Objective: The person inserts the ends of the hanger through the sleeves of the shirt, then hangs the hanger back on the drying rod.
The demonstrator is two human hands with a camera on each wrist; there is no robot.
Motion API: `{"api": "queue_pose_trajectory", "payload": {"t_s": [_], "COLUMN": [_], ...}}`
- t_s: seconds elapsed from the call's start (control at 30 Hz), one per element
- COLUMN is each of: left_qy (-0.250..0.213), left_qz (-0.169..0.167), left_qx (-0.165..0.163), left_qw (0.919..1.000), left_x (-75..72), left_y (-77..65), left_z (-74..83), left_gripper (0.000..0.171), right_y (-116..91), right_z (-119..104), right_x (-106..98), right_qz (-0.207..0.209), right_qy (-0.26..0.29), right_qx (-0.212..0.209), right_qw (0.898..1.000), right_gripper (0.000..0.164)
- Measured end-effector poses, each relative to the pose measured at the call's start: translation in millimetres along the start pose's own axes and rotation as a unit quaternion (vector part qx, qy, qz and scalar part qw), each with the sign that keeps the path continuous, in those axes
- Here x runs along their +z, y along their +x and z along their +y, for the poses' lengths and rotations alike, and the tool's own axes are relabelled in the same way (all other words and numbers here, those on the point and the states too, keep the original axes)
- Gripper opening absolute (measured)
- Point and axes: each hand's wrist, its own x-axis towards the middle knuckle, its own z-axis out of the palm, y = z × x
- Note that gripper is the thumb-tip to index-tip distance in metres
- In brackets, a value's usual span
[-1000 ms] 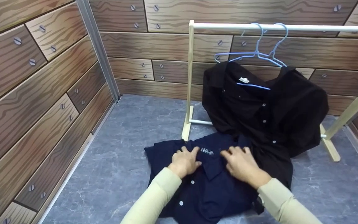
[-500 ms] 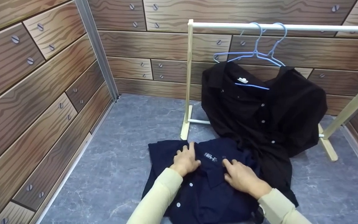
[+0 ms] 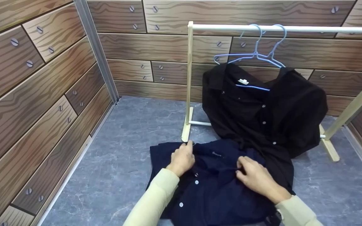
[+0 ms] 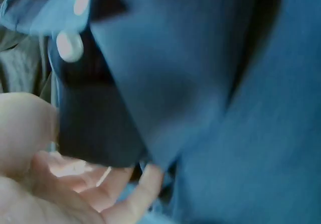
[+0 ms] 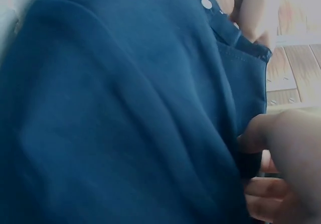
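A navy button-up shirt [image 3: 212, 197] lies front up on the grey floor, its collar toward the rack. My left hand [image 3: 182, 159] grips the left side of its collar; in the left wrist view the fingers [image 4: 133, 196] reach behind the collar's edge. On the other side of the collar, my right hand [image 3: 258, 177] pinches the cloth between thumb and fingers. The right wrist view shows that thumb [image 5: 253, 133] over the shirt's edge. Small print inside the neck shows between the hands. The lower part of the shirt runs out of the head view.
Behind the navy shirt, a black shirt [image 3: 247, 110] hangs on a blue hanger [image 3: 234, 55] from the rack's white bar [image 3: 309, 29]. A second blue hanger [image 3: 275, 47] is beside it. The black shirt's lower end spreads on the floor, against the navy shirt. Wood-patterned walls [image 3: 130, 47] enclose the floor.
My hands have moved apart, the right one rightward and the left one slightly left. Their fingers have closed on the collar, which is now spread wider, and the neck print looks flatter.
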Motion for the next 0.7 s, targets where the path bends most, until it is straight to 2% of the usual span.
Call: {"api": "queue_pose_trajectory", "payload": {"t_s": [0.13, 0.23, 0.37, 0.5, 0.6, 0.7], "left_qy": [-0.001, -0.004, -0.009, -0.031, -0.056, -0.083], "left_qz": [0.017, 0.018, 0.019, 0.022, 0.027, 0.038], "left_qx": [0.037, 0.054, 0.075, 0.093, 0.109, 0.136], "left_qw": [0.9992, 0.9984, 0.9970, 0.9950, 0.9921, 0.9864], "left_x": [-12.7, -22.6, -34.9, -45.4, -52.9, -59.0], "left_y": [-1.4, -1.7, -2.2, -4.2, -7.1, -8.9], "left_z": [-6.0, -8.4, -7.9, -4.4, -0.2, 8.2], "left_gripper": [0.018, 0.015, 0.017, 0.019, 0.020, 0.018], "right_y": [0, 0, 0, 0, 0, -2], "right_z": [8, 14, 19, 21, 19, 17], "right_x": [-8, -13, -19, -23, -25, -27], "right_qz": [0.048, 0.076, 0.093, 0.082, 0.053, 0.016], "right_qy": [-0.001, -0.007, -0.012, -0.015, -0.013, -0.002], "right_qx": [-0.015, -0.032, -0.065, -0.070, -0.046, -0.019], "right_qw": [0.999, 0.997, 0.993, 0.994, 0.997, 1.000], "right_gripper": [0.020, 0.019, 0.018, 0.016, 0.012, 0.021]}}
